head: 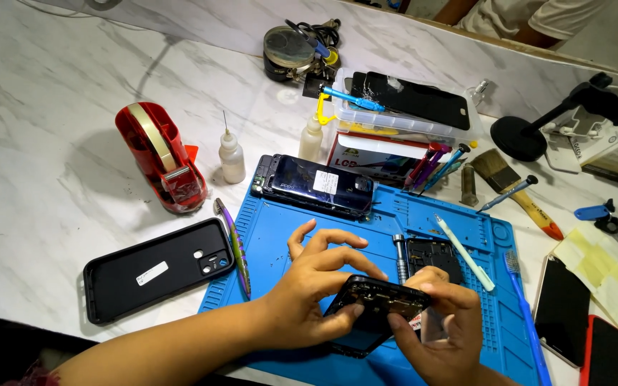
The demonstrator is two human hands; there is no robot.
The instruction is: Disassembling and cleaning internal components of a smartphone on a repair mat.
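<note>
Marble counter (pixel 51 164) fills the view, white with grey veins, and on it sits the blue work mat (pixel 295 243) with its moulded trays along the far edge. Both hands are low over the near part of that mat, and between them is the opened phone body (pixel 373 311), dark, tilted up off the mat, its inner side turned upward. Left hand (pixel 316 293) wraps it from the left, thumb under the near edge, fingers arched over the top and partly lifted. Right hand (pixel 441 322) closes on the right end, fingertips pinching the frame, thumb pressed at the edge. So both hands are clamped on the same phone body, close together, nearly touching across it.

Left of the mat, well apart from the hands, lies a black phone case (pixel 155 271), flat, inner side up. Beyond it stands a red tape dispenser (pixel 160 157). At the far edge of the mat rests a second phone (pixel 316 184) with a glossy dark back. Behind that, a clear plastic box (pixel 395 121) carries a cracked black screen panel. Just beyond the right hand, on the mat, lies a small black cover part (pixel 434 256), with a metal screwdriver (pixel 400 259) just beside it and a white pen-like tool (pixel 464 251) slanting on the other side. Blue toothbrush (pixel 525 314) runs along the mat's right edge. Small white dropper bottle (pixel 232 159) stands near the dispenser
</note>
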